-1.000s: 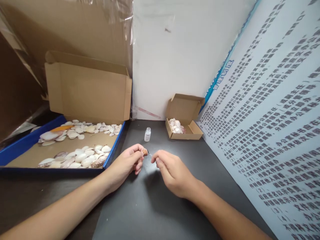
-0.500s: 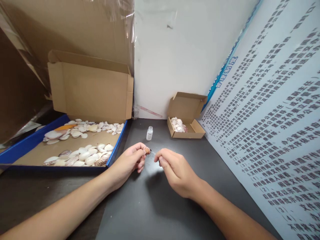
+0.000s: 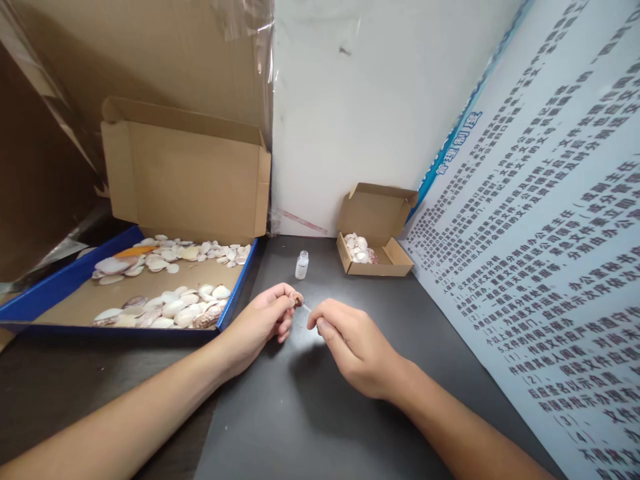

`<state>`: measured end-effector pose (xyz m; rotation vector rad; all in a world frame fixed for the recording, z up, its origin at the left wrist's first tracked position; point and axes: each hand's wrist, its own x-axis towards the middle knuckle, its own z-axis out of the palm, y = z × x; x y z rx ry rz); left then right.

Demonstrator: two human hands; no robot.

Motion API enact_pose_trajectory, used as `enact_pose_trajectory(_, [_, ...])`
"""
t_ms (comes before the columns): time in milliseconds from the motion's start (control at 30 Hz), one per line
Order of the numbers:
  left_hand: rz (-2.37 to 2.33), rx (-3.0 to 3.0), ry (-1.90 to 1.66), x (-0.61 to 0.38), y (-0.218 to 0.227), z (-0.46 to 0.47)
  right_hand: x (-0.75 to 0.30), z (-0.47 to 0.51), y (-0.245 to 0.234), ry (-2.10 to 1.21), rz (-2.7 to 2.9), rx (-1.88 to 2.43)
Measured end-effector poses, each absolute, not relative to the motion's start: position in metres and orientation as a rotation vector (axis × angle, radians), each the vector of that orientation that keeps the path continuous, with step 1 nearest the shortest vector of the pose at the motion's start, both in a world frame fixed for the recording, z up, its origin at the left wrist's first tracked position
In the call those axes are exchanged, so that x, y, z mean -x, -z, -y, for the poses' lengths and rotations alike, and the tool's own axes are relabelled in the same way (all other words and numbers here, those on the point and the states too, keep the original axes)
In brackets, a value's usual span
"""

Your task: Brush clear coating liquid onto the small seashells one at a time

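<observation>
My left hand (image 3: 269,315) pinches a small reddish-brown seashell (image 3: 297,299) between thumb and fingers, its other fingers curled below. My right hand (image 3: 353,343) is closed around a thin, pale applicator brush (image 3: 307,309); the end inside the fist is hidden. The brush tip meets the shell's right side, though its exact contact is too small to make out. Just beyond the hands, a small clear bottle (image 3: 301,267) with a printed label stands upright and uncapped on the dark table (image 3: 265,427).
On the left, a blue-edged cardboard box (image 3: 75,308) holds many white and brown shells (image 3: 173,309) in two groups. A smaller cardboard box (image 3: 385,270) at the back right also contains shells (image 3: 357,248). A printed panel (image 3: 560,267) borders the right side.
The shell has turned in my left fingers, so a different side shows. My right hand has brought the brush tip against it. The whole view has shifted slightly.
</observation>
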<state>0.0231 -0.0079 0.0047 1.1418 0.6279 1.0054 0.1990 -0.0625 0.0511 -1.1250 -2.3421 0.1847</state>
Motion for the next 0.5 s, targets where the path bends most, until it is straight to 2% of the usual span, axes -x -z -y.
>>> enact_pose_trajectory(133, [-0.627,-1.146,-1.006,-0.0232,-0.005,0.0082,-0.1996,0.0621,-0.0497,-0.159,2.323,1.22])
enact_pose_trajectory(333, [-0.629,-1.13,-1.007,-0.0237,-0.0065,0.0086,-0.1994,0.0656,-0.0509,-0.197,2.312,1.059])
enact_pose_trajectory(500, [-0.627,-1.135,-1.016,-0.0241,-0.0063,0.0076,-0.2,0.0623,-0.0499,-0.137,2.314,1.242])
